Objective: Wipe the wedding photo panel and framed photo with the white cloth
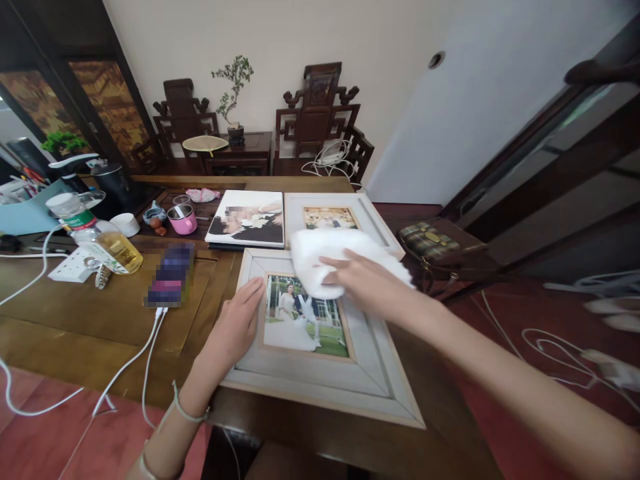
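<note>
A picture frame (320, 390) with a pale wide border and a wedding photo (306, 317) lies face up on the wooden table. My left hand (239, 320) holds its left edge, fingers together on the border and thumb out of sight. In my right hand (363, 277) is a folded white cloth (320, 250), pressed against the frame's upper part. The cloth covers the top of the photo and part of a second picture frame (377, 213) lying just behind. Beside that one is a photo album (245, 220) with a white and black cover.
On the table's left are a phone (173, 273) with white cables, a bottle of yellow liquid (117, 250), a power strip (75, 265) and a pink cup (183, 219). A plaid bag (430, 241) sits right of the table. Carved chairs (320, 110) stand against the wall.
</note>
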The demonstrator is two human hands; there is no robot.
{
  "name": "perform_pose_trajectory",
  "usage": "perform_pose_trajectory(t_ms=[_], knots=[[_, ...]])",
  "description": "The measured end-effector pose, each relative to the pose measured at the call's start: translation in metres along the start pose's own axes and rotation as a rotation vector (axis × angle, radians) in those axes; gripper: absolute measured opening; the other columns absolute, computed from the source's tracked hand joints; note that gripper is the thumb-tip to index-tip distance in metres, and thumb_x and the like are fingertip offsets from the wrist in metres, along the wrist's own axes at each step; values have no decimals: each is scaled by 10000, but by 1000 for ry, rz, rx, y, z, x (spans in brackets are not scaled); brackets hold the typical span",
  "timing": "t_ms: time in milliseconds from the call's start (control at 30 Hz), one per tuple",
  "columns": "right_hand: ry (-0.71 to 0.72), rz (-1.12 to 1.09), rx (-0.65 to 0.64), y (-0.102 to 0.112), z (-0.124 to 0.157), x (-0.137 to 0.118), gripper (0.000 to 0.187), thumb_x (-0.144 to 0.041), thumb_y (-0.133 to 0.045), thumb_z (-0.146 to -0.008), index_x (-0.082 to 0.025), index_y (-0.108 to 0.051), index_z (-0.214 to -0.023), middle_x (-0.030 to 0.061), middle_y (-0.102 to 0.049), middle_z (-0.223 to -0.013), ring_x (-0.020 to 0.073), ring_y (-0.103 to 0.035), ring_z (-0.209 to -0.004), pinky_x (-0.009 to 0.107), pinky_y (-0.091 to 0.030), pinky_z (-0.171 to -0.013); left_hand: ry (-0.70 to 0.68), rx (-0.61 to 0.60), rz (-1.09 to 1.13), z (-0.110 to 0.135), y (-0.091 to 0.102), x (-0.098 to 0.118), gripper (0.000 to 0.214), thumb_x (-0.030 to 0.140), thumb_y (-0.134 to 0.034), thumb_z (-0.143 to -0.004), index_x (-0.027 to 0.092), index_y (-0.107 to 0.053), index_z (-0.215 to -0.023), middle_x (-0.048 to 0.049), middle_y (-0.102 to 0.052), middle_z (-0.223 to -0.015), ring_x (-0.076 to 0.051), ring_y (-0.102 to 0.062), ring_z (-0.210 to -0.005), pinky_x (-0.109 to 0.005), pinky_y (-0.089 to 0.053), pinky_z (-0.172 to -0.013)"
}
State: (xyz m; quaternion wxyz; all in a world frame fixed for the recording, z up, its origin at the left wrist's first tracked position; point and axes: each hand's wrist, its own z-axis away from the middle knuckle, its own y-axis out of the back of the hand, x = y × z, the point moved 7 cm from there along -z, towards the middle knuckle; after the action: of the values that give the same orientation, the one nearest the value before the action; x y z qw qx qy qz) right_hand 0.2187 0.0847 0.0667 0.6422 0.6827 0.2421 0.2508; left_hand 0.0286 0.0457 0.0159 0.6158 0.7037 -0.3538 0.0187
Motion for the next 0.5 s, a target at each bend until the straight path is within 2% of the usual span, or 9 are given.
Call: perform_pose_trajectory(t_ms=[100, 167, 267, 367, 467, 500], knots=[[-60, 22, -14, 1, 25, 20, 587, 116, -335, -558, -176, -724, -887, 135, -665, -1174, 279, -538, -1203, 596, -369, -1019, 12, 29, 6, -1, 2, 1, 422, 162, -335, -970, 182, -409, -1385, -119, -419, -1454, -222, -358, -1364, -459, -334, -1102], [-72, 25, -20, -1, 40, 19, 605, 114, -337, -559, -146, -714, -955, 171, -632, -1218, 308, -502, -1234, 618, -379, -1000, 37, 26, -1, -2, 2, 1, 409, 192, -341, -980, 168, -409, -1382, -126, -409, -1460, -229, -356, -1365, -455, -345, -1095], [-70, -24, -10, -5, 67, -3, 598, 95, -366, -543, -142, -711, -971, 172, -574, -1297, 323, -452, -1273, 611, -349, -1035, 61, -11, -28, -4, 1, 2, 405, 200, -340, -983, 142, -410, -1378, -135, -406, -1459, -233, -356, -1364, -446, -353, -1092], [-23, -110, 5, -6, 99, -37, 548, 59, -396, -553, -211, -717, -905, 102, -557, -1331, 312, -426, -1294, 624, -325, -1050, 53, -19, -58, -6, 0, 4, 402, 196, -339, -984, 153, -412, -1377, -127, -411, -1456, -232, -356, -1364, -437, -359, -1088], [72, -180, 3, -2, 127, -67, 446, -21, -439, -676, -280, -717, -909, 58, -577, -1307, 309, -500, -1236, 607, -412, -997, 22, -14, -71, -7, 0, 6, 402, 189, -337, -983, 176, -412, -1378, -121, -415, -1453, -234, -355, -1365, -436, -363, -1084], [52, -212, 15, 1, 133, -70, 415, -52, -459, -699, -307, -719, -898, 38, -594, -1288, 300, -530, -1208, 574, -445, -983, 10, -8, -70, -7, 0, 6, 401, 189, -337, -983, 182, -416, -1376, -120, -420, -1449, -235, -357, -1364, -437, -359, -1087]])
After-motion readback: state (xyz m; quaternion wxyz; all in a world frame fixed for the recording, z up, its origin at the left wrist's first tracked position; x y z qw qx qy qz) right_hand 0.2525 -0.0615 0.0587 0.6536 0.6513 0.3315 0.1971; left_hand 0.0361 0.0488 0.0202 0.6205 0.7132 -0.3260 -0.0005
